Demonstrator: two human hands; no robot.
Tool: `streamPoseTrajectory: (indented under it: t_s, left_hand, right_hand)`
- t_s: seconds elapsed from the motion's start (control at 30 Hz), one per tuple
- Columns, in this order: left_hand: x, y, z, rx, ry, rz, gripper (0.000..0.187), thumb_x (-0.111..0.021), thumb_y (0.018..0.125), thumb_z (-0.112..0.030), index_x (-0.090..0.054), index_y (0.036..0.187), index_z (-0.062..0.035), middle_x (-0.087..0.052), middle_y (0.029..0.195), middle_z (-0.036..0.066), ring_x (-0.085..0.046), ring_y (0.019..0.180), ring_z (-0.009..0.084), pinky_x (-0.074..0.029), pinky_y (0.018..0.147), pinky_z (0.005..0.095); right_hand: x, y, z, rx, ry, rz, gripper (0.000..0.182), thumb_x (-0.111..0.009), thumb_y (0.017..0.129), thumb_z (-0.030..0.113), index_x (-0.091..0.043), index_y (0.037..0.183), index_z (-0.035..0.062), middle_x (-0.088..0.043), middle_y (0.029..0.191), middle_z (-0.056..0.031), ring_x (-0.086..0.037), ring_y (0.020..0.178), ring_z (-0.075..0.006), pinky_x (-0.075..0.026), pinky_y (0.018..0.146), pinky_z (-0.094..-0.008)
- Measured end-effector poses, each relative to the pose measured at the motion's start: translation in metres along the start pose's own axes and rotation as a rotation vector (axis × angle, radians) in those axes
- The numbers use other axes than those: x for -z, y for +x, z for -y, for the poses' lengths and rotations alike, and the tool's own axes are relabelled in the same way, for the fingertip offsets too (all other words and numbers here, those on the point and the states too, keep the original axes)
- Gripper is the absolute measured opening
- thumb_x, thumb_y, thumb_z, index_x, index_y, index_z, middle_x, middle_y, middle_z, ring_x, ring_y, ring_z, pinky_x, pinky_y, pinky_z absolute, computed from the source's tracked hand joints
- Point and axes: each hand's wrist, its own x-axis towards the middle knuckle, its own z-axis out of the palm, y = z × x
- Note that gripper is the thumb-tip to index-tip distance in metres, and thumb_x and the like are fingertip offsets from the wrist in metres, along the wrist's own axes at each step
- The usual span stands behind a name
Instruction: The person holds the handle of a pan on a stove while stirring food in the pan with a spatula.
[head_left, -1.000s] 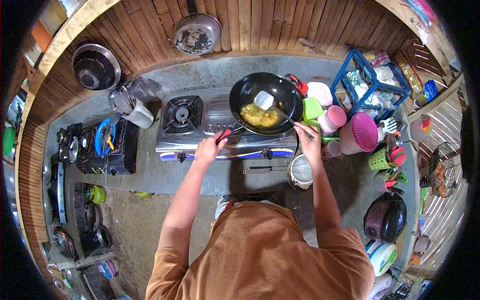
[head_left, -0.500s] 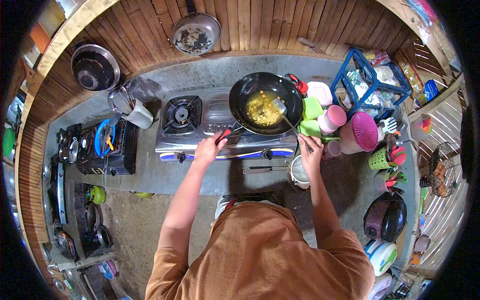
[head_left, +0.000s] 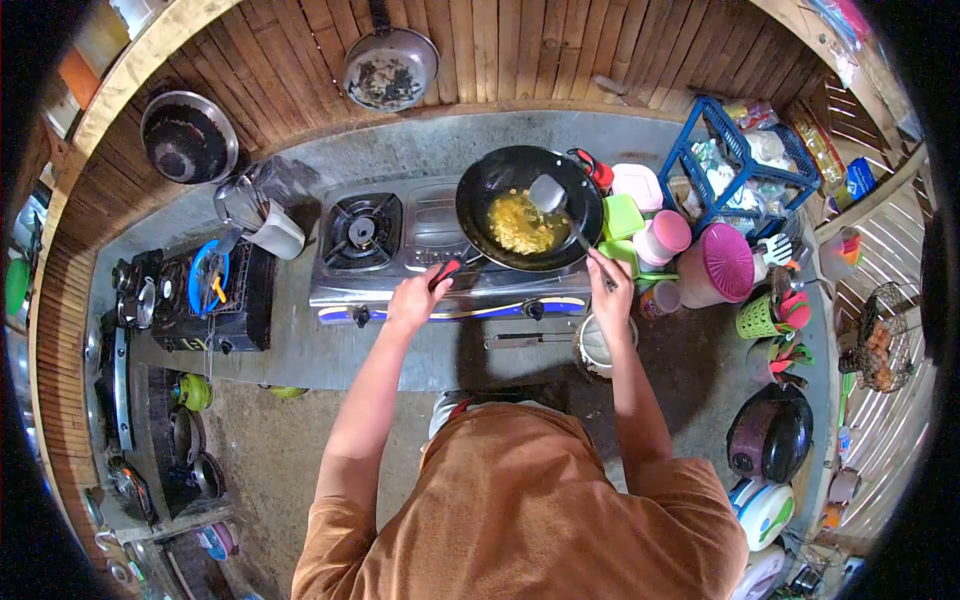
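A black wok [head_left: 485, 180] sits on the right burner of the gas stove [head_left: 428, 225], tilted slightly toward me. Yellowish chopped food in oil [head_left: 522, 228] pools in its lower middle. My left hand [head_left: 418, 297] is wrapped round the wok's red and black handle [head_left: 446, 272]. In my right hand [head_left: 610, 288] is the handle of a metal spatula [head_left: 548, 193], its blade raised over the upper right of the food. Below that hand stands a white-lined bowl or pot [head_left: 596, 343], partly hidden by my wrist.
Plastic containers [head_left: 624, 216] crowd the stove's right side, with a blue rack [head_left: 735, 165] behind. Tongs [head_left: 527, 341] lie along the counter in front. A utensil holder [head_left: 277, 232] stands left of the stove. Pans [head_left: 391, 70] hang on the slatted wall.
The spatula's blade has shifted up and left out of the food, and my right hand has moved slightly. The food has gathered lower in the wok. My left hand keeps its grip.
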Motion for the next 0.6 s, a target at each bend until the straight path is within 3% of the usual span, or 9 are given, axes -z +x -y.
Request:
streamPoseTrajectory:
  t_s: [0.17,0.37,0.6]
  left_hand:
    - [0.002,-0.001,-0.003,0.012,0.010,0.003,0.046,-0.057,0.090,-0.047,-0.057,0.127,-0.0202,-0.068,0.095,0.021,-0.064,0.090,0.0406,-0.052,0.079,0.0498]
    - [-0.004,0.002,0.004,0.016,0.015,0.012,0.046,-0.057,0.090,-0.047,-0.058,0.127,-0.0205,-0.068,0.096,0.021,-0.064,0.090,0.0410,-0.051,0.080,0.0500]
    - [-0.003,0.001,0.004,0.005,-0.001,0.003,0.046,-0.057,0.090,-0.048,-0.058,0.127,-0.0199,-0.067,0.096,0.021,-0.064,0.090,0.0413,-0.051,0.080,0.0500]
  right_hand:
    - [0.001,0.013,-0.017,0.173,-0.202,-0.028,0.022,-0.070,0.085,0.021,-0.073,0.105,0.0116,-0.063,0.086,-0.0124,-0.055,0.084,-0.0268,-0.045,0.078,-0.0365]
    - [-0.010,0.005,-0.016,-0.007,-0.090,0.034,0.021,-0.070,0.086,0.022,-0.073,0.104,0.0108,-0.065,0.088,-0.0136,-0.057,0.085,-0.0274,-0.045,0.078,-0.0361]
    - [-0.017,-0.002,-0.008,-0.169,0.205,0.187,0.019,-0.068,0.088,0.019,-0.072,0.102,0.0075,-0.070,0.088,-0.0107,-0.060,0.074,-0.0197,-0.046,0.077,-0.0318]
